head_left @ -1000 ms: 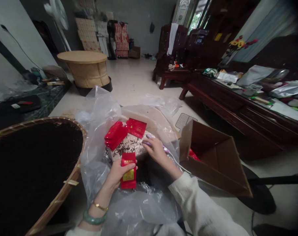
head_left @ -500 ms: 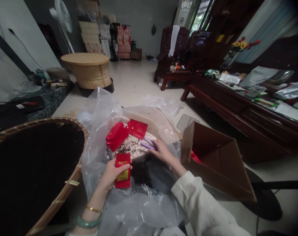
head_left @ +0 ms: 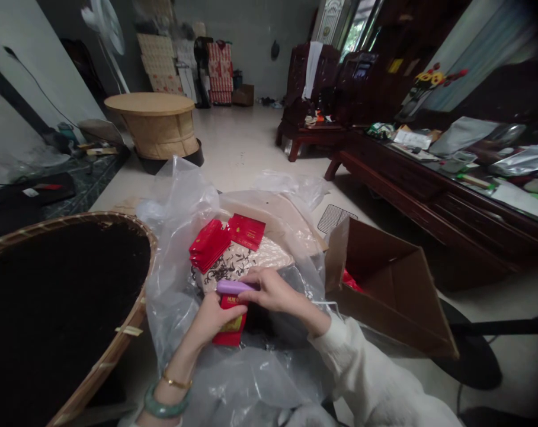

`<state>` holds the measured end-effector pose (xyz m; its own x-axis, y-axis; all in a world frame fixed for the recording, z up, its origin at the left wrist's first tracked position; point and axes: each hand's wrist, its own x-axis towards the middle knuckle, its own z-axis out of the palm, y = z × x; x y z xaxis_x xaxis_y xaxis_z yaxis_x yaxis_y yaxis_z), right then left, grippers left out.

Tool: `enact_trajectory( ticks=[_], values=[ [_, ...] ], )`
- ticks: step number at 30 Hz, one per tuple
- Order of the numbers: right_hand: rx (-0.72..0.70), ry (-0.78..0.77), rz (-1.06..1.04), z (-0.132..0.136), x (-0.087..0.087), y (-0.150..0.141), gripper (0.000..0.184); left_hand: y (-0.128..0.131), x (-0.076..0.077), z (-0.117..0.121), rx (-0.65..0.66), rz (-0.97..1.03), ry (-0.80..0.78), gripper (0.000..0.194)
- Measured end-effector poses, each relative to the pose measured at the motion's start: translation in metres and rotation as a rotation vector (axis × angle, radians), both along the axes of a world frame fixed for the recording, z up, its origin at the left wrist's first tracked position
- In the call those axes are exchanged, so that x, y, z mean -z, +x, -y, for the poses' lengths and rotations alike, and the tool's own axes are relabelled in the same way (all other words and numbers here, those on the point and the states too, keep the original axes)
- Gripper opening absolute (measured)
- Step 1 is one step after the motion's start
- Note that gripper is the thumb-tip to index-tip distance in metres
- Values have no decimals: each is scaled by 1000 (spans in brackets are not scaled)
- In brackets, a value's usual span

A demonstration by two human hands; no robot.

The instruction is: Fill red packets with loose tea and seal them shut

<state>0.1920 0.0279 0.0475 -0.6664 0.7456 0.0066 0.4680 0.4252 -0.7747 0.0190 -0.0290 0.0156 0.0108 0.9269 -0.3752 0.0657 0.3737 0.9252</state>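
My left hand (head_left: 213,317) grips a red tea packet (head_left: 228,339) with gold lettering and a gold panel, its thumb across the front. My right hand (head_left: 271,290) is closed on a purple hand-held bag sealer (head_left: 233,287), which lies across the top edge of that packet. Just beyond the hands, a fanned stack of red packets (head_left: 209,244) and another red packet (head_left: 246,231) rest on a pale surface strewn with dark tea leaves (head_left: 224,267). More dark leaves lie below my right hand, partly hidden, inside a large clear plastic bag (head_left: 180,213).
A wide woven tray (head_left: 138,222) full of dark leaves stands at the left. To the right is an open cardboard box (head_left: 388,296) with something red inside. A wire rack (head_left: 335,218) lies on the floor near a long dark wooden table (head_left: 397,184).
My right hand has moved left and toward me, bringing the sealer from beside the stacked packets onto the top of the held packet. The sealer's jaws, apart before, now look closed.
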Motion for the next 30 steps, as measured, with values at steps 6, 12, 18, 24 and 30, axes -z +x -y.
enact_trajectory(
  ticks=[6,12,18,24,30],
  values=[
    [14,-4,-12,1,-2,2,26,-2,2,-3,-68,95,90,59],
    [46,-36,-56,-1,-2,-1,23,-6,3,-12,-163,71,195,47],
    [83,-27,-92,-2,-3,-2,14,-1,2,-13,-195,-2,301,42],
    [90,22,-74,-3,2,-1,10,3,-3,-14,-206,-64,314,39],
    [95,-6,-93,-3,3,-3,11,2,-4,-13,-212,-109,326,38]
  ],
)
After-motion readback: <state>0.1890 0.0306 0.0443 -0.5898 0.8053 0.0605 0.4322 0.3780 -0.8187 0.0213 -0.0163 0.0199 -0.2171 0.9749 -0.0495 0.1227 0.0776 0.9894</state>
